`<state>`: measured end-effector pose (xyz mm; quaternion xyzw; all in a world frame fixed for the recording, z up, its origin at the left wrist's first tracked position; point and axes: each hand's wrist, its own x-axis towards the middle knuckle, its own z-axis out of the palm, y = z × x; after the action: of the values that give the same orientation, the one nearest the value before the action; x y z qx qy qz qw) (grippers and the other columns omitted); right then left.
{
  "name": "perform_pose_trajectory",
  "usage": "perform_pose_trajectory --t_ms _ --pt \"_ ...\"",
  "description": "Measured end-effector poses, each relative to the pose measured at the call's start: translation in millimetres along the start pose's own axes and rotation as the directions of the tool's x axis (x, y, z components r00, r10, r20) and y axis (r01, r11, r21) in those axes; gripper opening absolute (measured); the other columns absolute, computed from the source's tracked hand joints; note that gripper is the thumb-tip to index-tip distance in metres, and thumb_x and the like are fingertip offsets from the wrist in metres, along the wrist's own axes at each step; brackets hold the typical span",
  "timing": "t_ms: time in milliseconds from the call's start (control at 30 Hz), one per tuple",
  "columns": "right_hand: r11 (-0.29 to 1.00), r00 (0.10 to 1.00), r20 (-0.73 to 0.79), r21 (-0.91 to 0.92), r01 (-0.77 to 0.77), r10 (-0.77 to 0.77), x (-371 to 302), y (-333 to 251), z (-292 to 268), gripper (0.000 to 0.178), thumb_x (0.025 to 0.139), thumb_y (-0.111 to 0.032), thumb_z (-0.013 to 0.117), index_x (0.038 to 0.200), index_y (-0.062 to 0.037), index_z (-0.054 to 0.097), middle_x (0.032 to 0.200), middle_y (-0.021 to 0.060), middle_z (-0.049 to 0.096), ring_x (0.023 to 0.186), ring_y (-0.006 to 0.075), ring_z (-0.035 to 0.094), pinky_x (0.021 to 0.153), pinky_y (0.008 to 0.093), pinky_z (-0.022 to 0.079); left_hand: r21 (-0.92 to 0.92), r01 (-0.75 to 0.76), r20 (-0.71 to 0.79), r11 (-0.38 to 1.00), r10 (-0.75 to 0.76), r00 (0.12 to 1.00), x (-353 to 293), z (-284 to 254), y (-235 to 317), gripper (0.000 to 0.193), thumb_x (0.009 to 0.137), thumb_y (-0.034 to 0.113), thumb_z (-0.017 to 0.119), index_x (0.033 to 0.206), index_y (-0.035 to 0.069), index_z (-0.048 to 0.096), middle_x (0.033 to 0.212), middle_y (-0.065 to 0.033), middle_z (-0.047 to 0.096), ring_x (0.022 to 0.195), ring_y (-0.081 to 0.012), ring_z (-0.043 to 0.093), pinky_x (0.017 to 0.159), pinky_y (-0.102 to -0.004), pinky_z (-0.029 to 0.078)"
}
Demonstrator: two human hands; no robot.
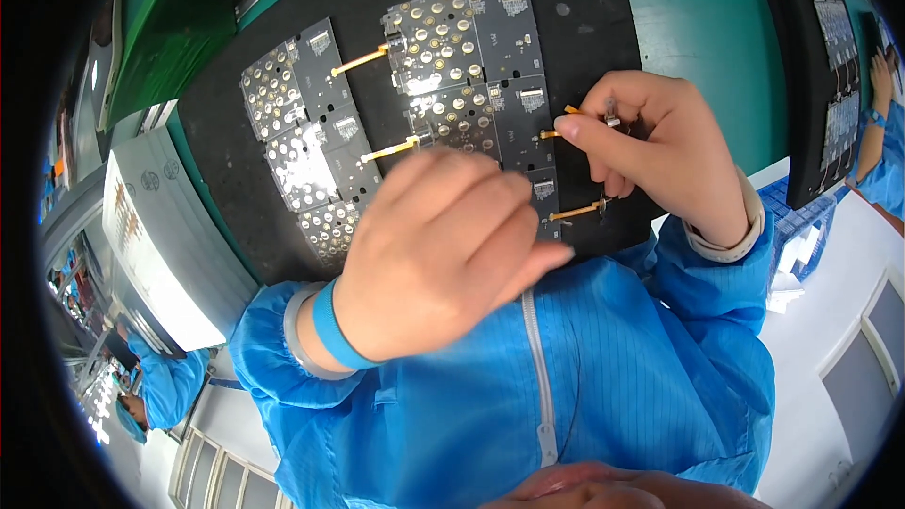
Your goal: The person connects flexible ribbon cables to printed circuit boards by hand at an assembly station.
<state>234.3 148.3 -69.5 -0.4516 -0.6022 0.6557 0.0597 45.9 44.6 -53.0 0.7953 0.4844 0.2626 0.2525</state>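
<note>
My right hand [665,137] is closed in a pinch over the right edge of the black mat. Between its thumb and fingers are a small metal part [612,120] and a short orange flex cable [572,111]. My left hand [434,245] hovers over the front boards, back upward and thumb pointing right. Motion smears it, and its curled fingertips are hidden. Under and beyond it lie dark circuit boards [509,33] with round metal contacts, in two columns. Another orange flex cable [575,212] ends in a small part just below my right hand.
A black mat [589,28] bears the boards on a green table [698,24]. At the left stands a white box-like block [156,226]. A second black mat with boards [834,33] is at the right. People in blue work at both sides.
</note>
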Motion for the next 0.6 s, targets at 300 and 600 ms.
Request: perform_pose_trajectory --t_ms 300,600 --pt "0.998 0.999 -0.027 -0.052 -0.036 0.035 2 -2 3 0.017 0.087 -0.015 0.065 0.08 0.0 0.061 0.056 0.0039 0.059 0.047 0.0072 0.055 0.043 0.0201 0.041 0.411 0.042 -0.058 0.911 -0.02 0.998 -2 14 -7 0.038 0.068 0.006 0.07 0.106 0.001 0.064 0.105 -0.0095 0.059 0.093 -0.0254 0.056 0.084 -0.0399 0.044" --pt "0.998 0.999 -0.028 -0.049 -0.028 0.026 3 -3 5 0.018 0.086 -0.017 0.065 0.08 -0.0001 0.061 0.058 0.0051 0.06 0.048 0.0079 0.056 0.044 0.0203 0.042 0.541 0.001 -0.034 0.841 0.02 0.999 0 19 -10 0.038 0.071 0.013 0.056 0.106 0.002 0.063 0.102 -0.0085 0.055 0.096 -0.0207 0.052 0.087 -0.0391 0.044"
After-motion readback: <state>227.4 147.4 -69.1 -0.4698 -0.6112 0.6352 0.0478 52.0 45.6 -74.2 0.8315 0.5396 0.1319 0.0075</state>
